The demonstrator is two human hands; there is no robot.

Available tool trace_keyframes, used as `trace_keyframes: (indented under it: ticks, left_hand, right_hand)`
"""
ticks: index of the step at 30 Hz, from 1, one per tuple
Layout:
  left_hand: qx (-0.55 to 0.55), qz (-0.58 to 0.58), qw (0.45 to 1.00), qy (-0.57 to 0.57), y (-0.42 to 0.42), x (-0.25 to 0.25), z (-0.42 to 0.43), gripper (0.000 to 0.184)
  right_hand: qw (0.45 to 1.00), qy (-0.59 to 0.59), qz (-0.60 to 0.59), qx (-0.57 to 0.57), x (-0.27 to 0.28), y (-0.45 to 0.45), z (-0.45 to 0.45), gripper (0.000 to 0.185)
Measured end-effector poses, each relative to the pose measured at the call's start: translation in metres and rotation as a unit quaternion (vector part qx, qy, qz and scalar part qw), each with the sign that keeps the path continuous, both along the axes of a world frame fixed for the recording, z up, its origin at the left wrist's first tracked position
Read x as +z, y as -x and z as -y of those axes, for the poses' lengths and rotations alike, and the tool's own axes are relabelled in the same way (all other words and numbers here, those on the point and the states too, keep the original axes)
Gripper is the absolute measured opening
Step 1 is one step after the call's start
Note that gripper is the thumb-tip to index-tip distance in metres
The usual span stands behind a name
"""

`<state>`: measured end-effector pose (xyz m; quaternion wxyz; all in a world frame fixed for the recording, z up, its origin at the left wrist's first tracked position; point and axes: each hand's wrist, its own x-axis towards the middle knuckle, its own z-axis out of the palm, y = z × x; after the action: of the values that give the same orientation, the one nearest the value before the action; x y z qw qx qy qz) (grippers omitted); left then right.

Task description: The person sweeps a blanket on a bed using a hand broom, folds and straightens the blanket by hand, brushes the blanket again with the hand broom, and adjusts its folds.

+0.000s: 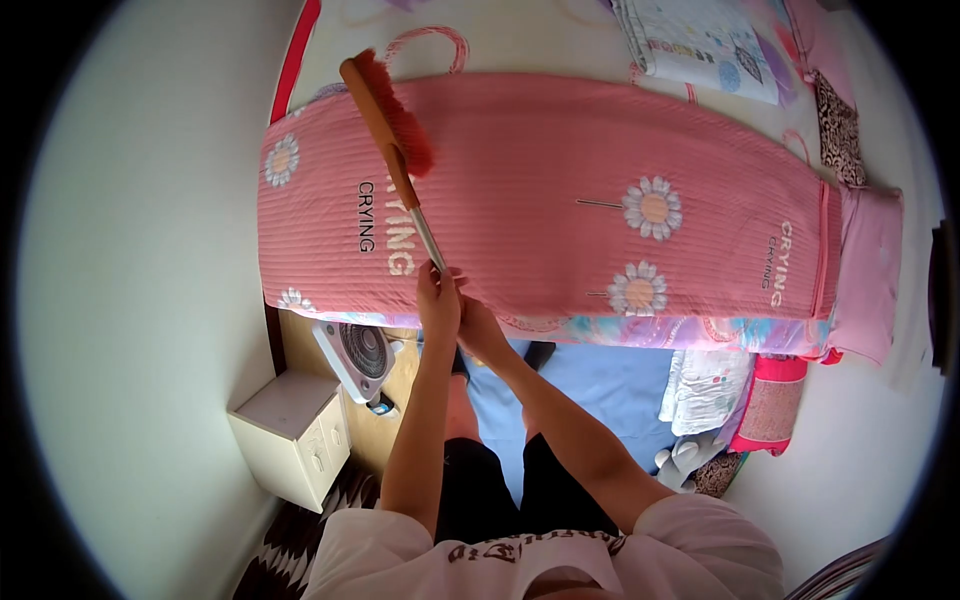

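Note:
A long-handled bed brush (pixel 378 108) with an orange head, red bristles and a metal shaft slants up and left over the bed. My left hand (pixel 438 287) is wrapped around its handle. Just below and to the right, my right hand (pixel 477 322) is also closed around the handle, whose lower end is hidden by the hands. Beneath the brush lies a pink ribbed bedspread (pixel 530 190) with white daisies and printed lettering. I cannot tell whether the bristles touch it.
A folded white quilt (pixel 700 50) lies on the far side of the bed; a pink pillow (pixel 868 270) is at the right. Below left are a box fan (pixel 362 355) and a white cabinet (pixel 295 430). Folded bedding (pixel 708 390) rests on the blue mat (pixel 610 390).

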<state>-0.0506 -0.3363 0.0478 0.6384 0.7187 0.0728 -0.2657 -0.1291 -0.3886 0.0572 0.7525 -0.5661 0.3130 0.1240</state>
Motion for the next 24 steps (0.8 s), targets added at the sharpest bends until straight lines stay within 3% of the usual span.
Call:
trace_keyframes:
  ticks: [2, 3, 4, 5, 6, 8, 10, 12, 15, 17, 18, 19, 21, 24]
  left_hand:
    - [-0.015, 0.041, 0.997, -0.068, -0.01, 0.001, -0.014, 0.027]
    - [-0.01, 0.038, 0.997, -0.067, -0.013, 0.006, -0.022, 0.027]
    - [-0.03, 0.085, 0.994, -0.069, -0.017, 0.013, -0.03, 0.026]
    - [-0.051, 0.135, 0.987, -0.069, -0.024, 0.016, -0.037, 0.025]
    - [-0.048, 0.137, 0.987, -0.066, -0.028, 0.013, -0.047, 0.025]
    - [0.044, 0.032, 0.998, -0.038, -0.02, -0.006, -0.08, 0.024]
    - [0.017, 0.091, 0.993, -0.076, -0.009, -0.032, -0.108, 0.024]
    - [-0.03, 0.097, 0.983, -0.152, 0.008, -0.051, -0.127, 0.025]
    - [-0.052, 0.046, 0.981, -0.184, 0.032, -0.073, -0.145, 0.027]
    - [-0.03, -0.035, 0.99, -0.13, 0.049, -0.11, -0.163, 0.027]
    - [-0.013, -0.092, 0.992, -0.09, 0.055, -0.123, -0.173, 0.027]
    - [-0.011, -0.093, 0.991, -0.09, 0.058, -0.122, -0.178, 0.027]
    - [0.055, -0.183, 0.979, -0.076, 0.062, -0.119, -0.185, 0.026]
    - [0.053, -0.2, 0.975, -0.086, 0.06, -0.112, -0.198, 0.025]
  right_hand:
    - [0.998, -0.041, -0.017, 0.033, 0.001, -0.01, 0.001, 0.016]
    - [0.963, -0.262, -0.054, 0.038, 0.008, -0.017, 0.014, 0.016]
    - [0.878, -0.468, -0.09, 0.036, 0.01, -0.021, 0.028, 0.016]
    - [0.816, -0.575, -0.043, 0.04, 0.002, -0.021, 0.042, 0.016]
    - [0.789, -0.613, 0.012, 0.048, 0.002, -0.024, 0.05, 0.016]
    - [0.864, -0.502, -0.022, 0.029, 0.011, -0.036, 0.067, 0.019]
    - [0.82, -0.572, 0.035, 0.007, 0.01, -0.049, 0.096, 0.019]
    - [0.818, -0.573, 0.045, -0.021, -0.011, -0.074, 0.13, 0.015]
    - [0.872, -0.47, 0.103, -0.088, -0.015, -0.125, 0.175, 0.01]
    - [0.9, -0.406, 0.12, -0.102, -0.028, -0.153, 0.204, 0.015]
    - [0.973, -0.207, 0.014, -0.104, -0.043, -0.161, 0.217, 0.02]
    - [0.991, 0.003, -0.093, -0.1, -0.056, -0.161, 0.225, 0.026]
    - [0.977, 0.166, -0.127, -0.031, -0.067, -0.139, 0.242, 0.041]
    - [0.963, 0.188, -0.146, -0.123, -0.069, -0.111, 0.265, 0.044]
